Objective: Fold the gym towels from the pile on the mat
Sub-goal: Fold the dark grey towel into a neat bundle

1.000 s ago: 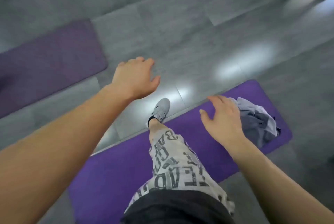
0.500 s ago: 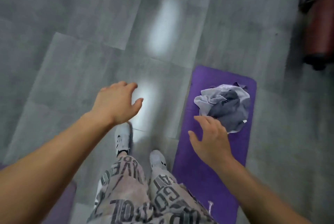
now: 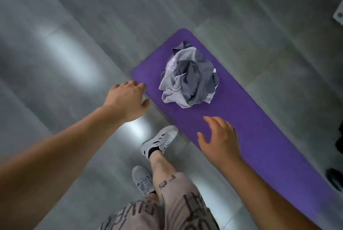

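A crumpled pile of light and dark grey gym towels point(image 3: 189, 77) lies near the far end of a purple mat point(image 3: 250, 118) that runs diagonally across the floor. My left hand point(image 3: 128, 101) hovers over the grey floor just left of the mat's corner, fingers loosely curled, holding nothing. My right hand point(image 3: 220, 140) hangs above the mat's near-left edge, below the pile, fingers relaxed and empty. Neither hand touches the towels.
I stand on glossy grey floor tiles; my feet in light sneakers point(image 3: 159, 140) are beside the mat's left edge. Dark objects point(image 3: 336, 179) sit at the right edge past the mat. A white thing point(image 3: 337, 15) shows at the upper right.
The view has swung so the mat now lies diagonally and the pile is more central. One foot has stepped toward the mat. Both hands stay empty, the left now close to the mat's corner.
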Demonstrator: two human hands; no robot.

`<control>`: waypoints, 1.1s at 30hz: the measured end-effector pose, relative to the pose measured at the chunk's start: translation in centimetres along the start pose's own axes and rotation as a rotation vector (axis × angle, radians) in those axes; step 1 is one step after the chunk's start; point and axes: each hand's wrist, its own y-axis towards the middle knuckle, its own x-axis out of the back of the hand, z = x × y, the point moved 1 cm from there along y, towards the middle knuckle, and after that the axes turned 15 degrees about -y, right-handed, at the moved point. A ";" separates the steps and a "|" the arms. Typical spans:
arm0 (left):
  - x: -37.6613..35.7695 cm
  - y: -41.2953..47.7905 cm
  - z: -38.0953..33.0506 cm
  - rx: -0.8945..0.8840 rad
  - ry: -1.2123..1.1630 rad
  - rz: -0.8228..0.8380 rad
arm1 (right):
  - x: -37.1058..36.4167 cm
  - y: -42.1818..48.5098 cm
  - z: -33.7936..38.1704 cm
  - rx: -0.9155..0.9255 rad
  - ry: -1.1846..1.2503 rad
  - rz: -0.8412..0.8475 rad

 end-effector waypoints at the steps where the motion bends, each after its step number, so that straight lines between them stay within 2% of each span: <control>1: -0.1 2.7 -0.5 -0.037 0.029 0.017 | -0.8 1.1 -0.4 -0.038 0.022 0.001; 7: -4.2 16.1 -2.7 -0.156 0.128 0.130 | -7.7 8.9 -2.1 -0.179 0.108 0.101; 16: -14.0 31.1 -1.4 -0.292 0.177 0.237 | -20.5 21.0 -2.7 -0.386 0.230 0.197; 22: -20.1 41.2 -2.7 -0.431 0.105 0.230 | -27.8 29.7 -5.7 -0.459 0.379 0.098; 25: -22.6 45.1 -4.2 -0.548 0.081 0.233 | -30.3 34.1 -8.6 -0.434 0.440 0.103; 29: -25.1 48.1 -5.3 -0.615 0.056 0.234 | -32.8 37.7 -10.8 -0.267 0.467 0.118; 33: -24.8 47.4 -5.1 -0.581 -0.103 0.184 | -32.3 37.4 -10.5 -0.239 0.474 -0.048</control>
